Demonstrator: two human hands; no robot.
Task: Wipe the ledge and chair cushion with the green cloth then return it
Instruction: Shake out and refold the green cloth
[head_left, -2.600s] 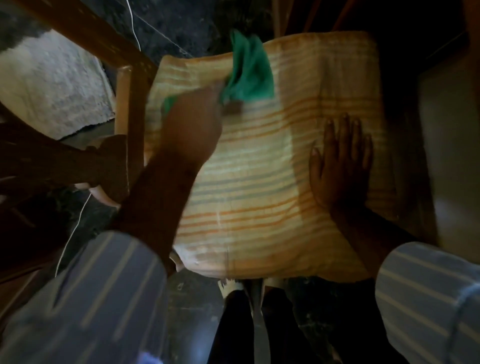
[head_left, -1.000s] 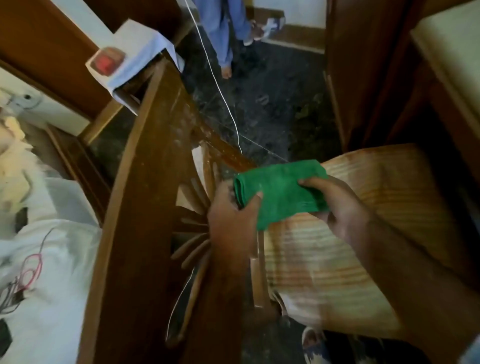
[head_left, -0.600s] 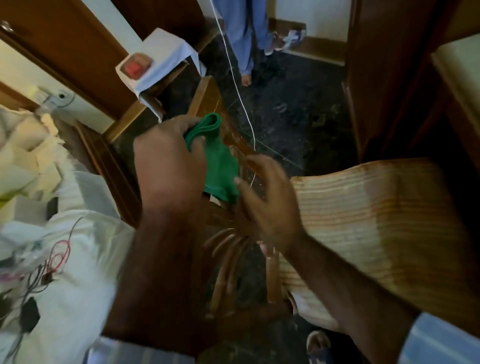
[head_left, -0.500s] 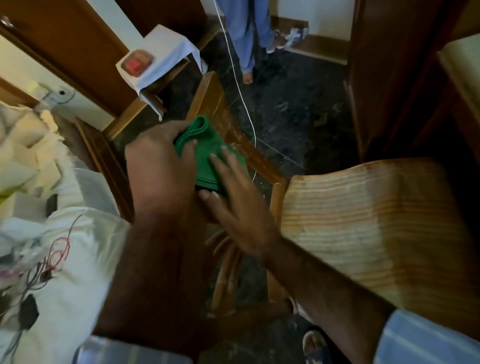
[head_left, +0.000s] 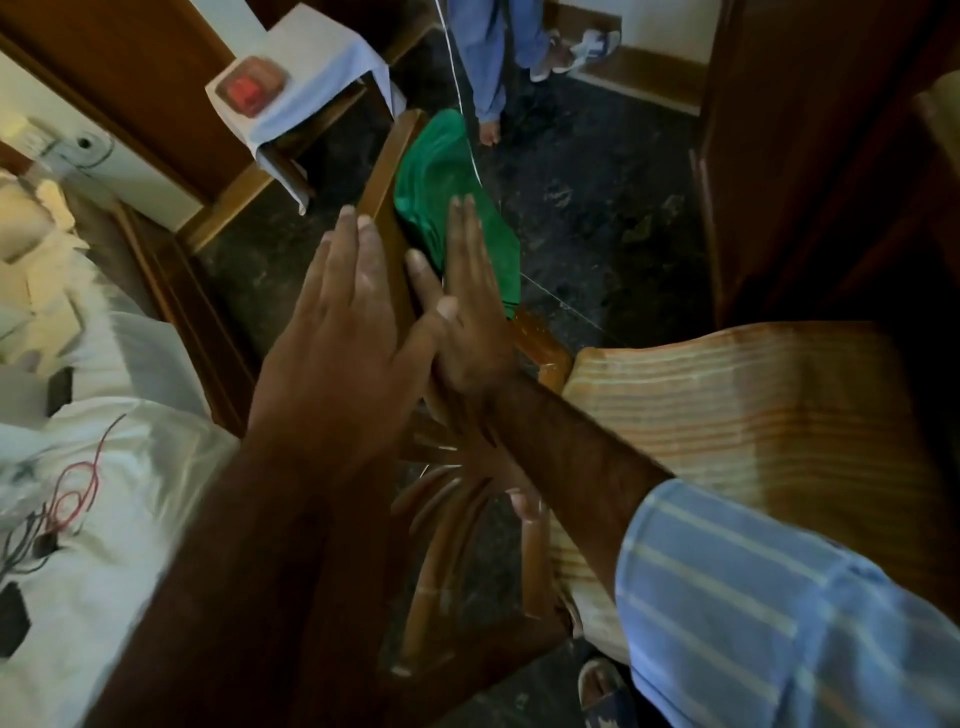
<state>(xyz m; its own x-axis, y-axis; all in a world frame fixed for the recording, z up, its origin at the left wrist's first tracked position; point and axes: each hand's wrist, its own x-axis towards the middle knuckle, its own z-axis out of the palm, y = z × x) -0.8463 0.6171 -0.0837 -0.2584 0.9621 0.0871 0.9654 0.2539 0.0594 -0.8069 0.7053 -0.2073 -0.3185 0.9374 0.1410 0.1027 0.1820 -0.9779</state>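
Observation:
The green cloth lies draped over the top rail of the wooden chair back, hanging down its right side. My left hand hovers flat over the rail just below the cloth, fingers spread and holding nothing. My right hand is also flat, its fingertips resting on the lower part of the cloth without gripping it. The striped orange chair cushion sits on the seat at the right.
A small table under a white cloth with a red object stands at the back left. Another person's legs stand behind the chair. A thin white cord crosses the cloth. White bedding with wires lies at the left. Dark wooden furniture rises at the right.
The cloth went from wiping the cushion to being held in both hands, then laid over the chair back rail. Both hands have let go and flattened out.

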